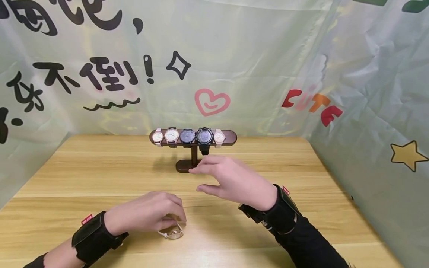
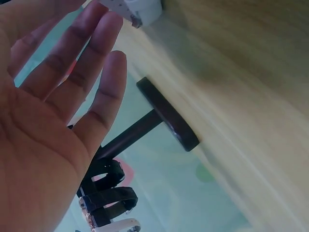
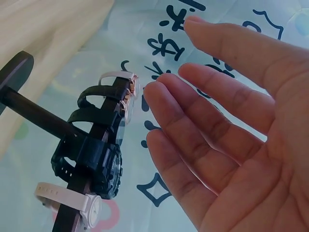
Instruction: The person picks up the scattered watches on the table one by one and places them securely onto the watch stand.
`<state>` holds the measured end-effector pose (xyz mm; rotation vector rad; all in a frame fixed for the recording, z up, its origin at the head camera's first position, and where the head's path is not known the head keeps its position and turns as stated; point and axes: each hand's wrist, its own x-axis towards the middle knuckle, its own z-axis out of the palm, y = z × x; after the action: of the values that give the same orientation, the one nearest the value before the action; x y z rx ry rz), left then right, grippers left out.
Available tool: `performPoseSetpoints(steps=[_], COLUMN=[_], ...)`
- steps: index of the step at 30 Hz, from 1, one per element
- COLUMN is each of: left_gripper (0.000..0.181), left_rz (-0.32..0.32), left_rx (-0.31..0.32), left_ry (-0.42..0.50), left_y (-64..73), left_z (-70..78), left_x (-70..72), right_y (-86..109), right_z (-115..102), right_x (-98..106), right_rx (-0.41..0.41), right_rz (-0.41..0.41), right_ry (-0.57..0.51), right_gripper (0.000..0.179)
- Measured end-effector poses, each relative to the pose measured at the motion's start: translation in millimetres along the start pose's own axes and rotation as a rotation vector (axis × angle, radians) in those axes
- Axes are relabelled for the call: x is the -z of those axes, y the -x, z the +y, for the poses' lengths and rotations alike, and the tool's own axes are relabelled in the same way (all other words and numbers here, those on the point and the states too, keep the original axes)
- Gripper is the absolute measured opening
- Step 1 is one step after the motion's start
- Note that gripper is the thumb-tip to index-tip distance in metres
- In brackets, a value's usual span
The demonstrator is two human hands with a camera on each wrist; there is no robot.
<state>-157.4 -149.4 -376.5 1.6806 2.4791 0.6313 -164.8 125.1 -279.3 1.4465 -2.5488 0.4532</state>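
My left hand (image 1: pixel 152 212) pinches a wristwatch with a white strap (image 1: pixel 175 233) between thumb and fingers, low over the front of the table. In the left wrist view, part of its white strap (image 2: pixel 146 10) shows beyond the fingertips; the rest is cut off by the frame. My right hand (image 1: pixel 234 178), fingers loosely bent and holding nothing, hovers in front of a dark wooden watch stand (image 1: pixel 231 137). Several watches hang along the stand's bar, including a bulky black one (image 3: pixel 89 159) and a pale pink-strapped one (image 3: pixel 72 200). The right hand partly hides the stand's base.
The stand stands near the back edge of a light wooden table (image 1: pixel 107 160). Fabric walls (image 1: pixel 254 67) with printed lettering and drawings enclose the back and sides. A black wrist strap (image 1: pixel 92 234) sits on the left wrist, another (image 1: pixel 283 212) on the right.
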Motion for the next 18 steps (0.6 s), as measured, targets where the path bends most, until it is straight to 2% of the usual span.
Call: performPoseSetpoints(steps=[11,18], left_gripper=[0.022,0.021], left_rz=[-0.006,-0.013], left_rx=[-0.033,-0.025], left_ry=[-0.075,-0.079], left_y=[-0.3,0.2], left_z=[-2.7,-3.4], left_x=[-6.3,-7.9], right_y=[-1.5,-2.2], right_z=[-0.8,-0.3], right_x=[-4.3,-5.6], right_rx=[-0.012,-0.012], right_rz=[-0.032,-0.036], right_ry=[-0.009,0.0], right_gripper=[0.039,0.039])
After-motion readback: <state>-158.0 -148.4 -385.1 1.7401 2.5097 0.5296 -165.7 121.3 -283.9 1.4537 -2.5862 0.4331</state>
